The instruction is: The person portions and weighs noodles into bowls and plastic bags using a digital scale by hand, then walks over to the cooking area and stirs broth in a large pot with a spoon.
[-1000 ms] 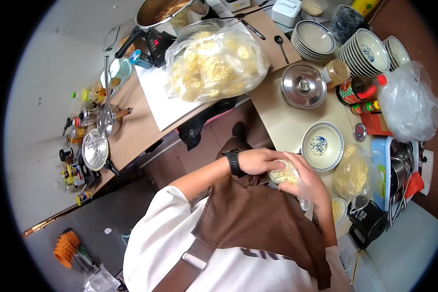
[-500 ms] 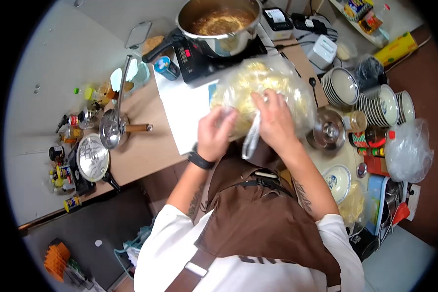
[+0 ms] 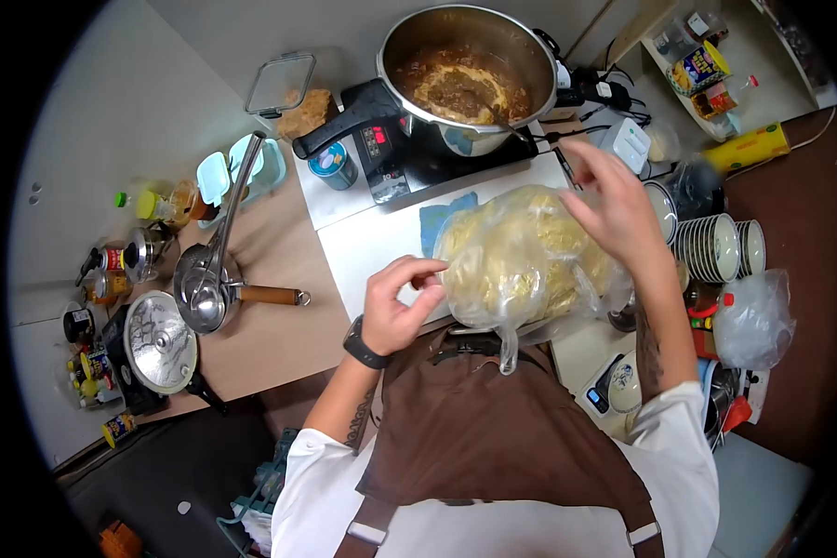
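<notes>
A large clear plastic bag (image 3: pixel 521 265) of yellow food, perhaps noodles, lies at the counter's front edge, close to my apron. Its twisted plastic end hangs down toward me. My left hand (image 3: pixel 400 302) is at the bag's left side, thumb and fingers apart; whether the fingertips touch the plastic I cannot tell. Over the bag's upper right, my right hand (image 3: pixel 614 200) is raised with its fingers spread and nothing in them. Behind the bag, a blue cloth (image 3: pixel 442 221) lies partly covered by it on the white board (image 3: pixel 367 256).
A pot (image 3: pixel 470 70) of brown stew with a ladle in it stands on an induction cooker (image 3: pixel 409 172), its black handle pointing left. At left are a small pan (image 3: pixel 205 288) and a round lid (image 3: pixel 161 342). Stacked bowls (image 3: pixel 707 246) and a kitchen scale (image 3: pixel 597 400) are at right.
Both hands have come off the bag's twisted end and moved apart, the right hand up and to the right. The end now hangs loose. My view has shifted, showing more of the pot.
</notes>
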